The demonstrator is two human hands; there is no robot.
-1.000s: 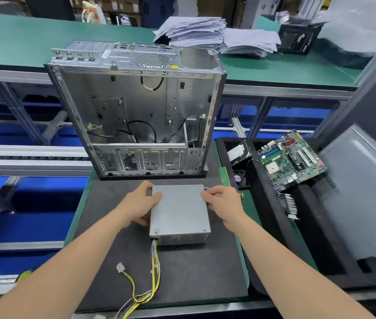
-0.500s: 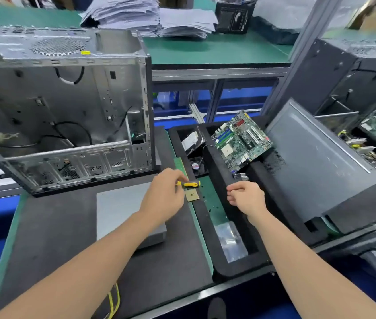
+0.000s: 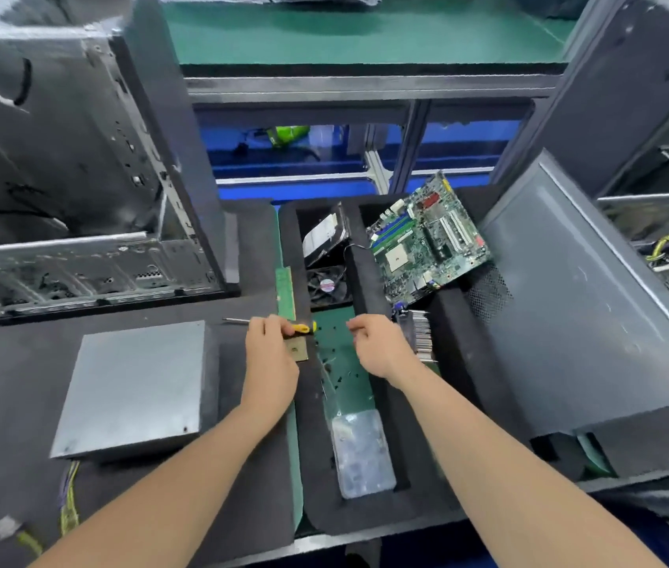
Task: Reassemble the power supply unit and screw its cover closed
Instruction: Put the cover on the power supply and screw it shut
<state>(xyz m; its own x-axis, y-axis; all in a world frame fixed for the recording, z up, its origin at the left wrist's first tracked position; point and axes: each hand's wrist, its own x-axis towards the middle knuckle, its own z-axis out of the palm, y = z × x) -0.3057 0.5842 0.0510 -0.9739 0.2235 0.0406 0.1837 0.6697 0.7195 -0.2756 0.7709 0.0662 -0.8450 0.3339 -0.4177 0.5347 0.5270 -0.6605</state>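
Your left hand (image 3: 271,356) curled round the yellow-handled screwdriver (image 3: 303,328) at the right edge of the dark mat (image 3: 242,465), its metal shaft pointing left. Your right hand (image 3: 377,346) hovered just beside it over the green floor of the foam tray (image 3: 304,403), fingers curled with thumb and forefinger drawn close; whether they pinched anything could not be told. The power supply unit (image 3: 136,387) lay flat on the mat to the left of both hands, apart from them, its plain grey cover facing up and its cable bundle (image 3: 68,498) trailing off the near edge. Behind it stood the open computer case (image 3: 78,198). In the tray, a motherboard (image 3: 427,243) leaned tilted at the far end and a clear plastic bag (image 3: 361,453) lay at the near end. A grey side panel (image 3: 590,321) rested to the right.
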